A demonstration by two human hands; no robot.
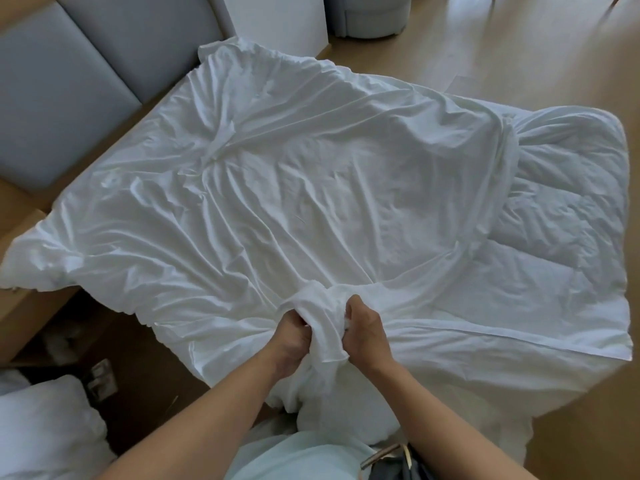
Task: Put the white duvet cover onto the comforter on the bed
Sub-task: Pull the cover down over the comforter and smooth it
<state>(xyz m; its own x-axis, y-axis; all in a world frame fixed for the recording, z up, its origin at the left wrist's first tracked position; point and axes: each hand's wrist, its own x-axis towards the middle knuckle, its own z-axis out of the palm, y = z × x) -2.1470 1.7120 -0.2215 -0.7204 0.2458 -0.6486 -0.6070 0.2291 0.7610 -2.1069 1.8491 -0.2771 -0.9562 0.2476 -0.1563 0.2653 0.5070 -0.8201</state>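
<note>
Cover [311,174]: where does it lie? asks the inspector.

Spread and creased over most of the comforter [561,237] on the bed [152,105], the assistant reports. It runs from the headboard [104,64] side to the near edge. The comforter's right end lies bare, its quilting exposed.

And the hands?

Both at the near edge, close together. The left hand [294,336] and the right hand [369,329] each have fingers clenched round one bunched fold of white cloth. Whether comforter is caught inside that fold, I cannot tell.

Step in hand?

In my judgement, drawing the cover along the comforter. The job looks well advanced but unfinished, since the right end is uncovered. A hem [502,336] runs from the right hand to the near right corner; it may be the cover's open edge.

What does the next move call for?

Probably working the gathered cloth rightward over the bare end. The comforter needs holding firm through the cloth, or it will drag along inside. The near edge overhangs the bed towards the floor [519,64], so a hard pull could slide the whole lot off. The corners would then need seating and the creases shaking out.
</note>
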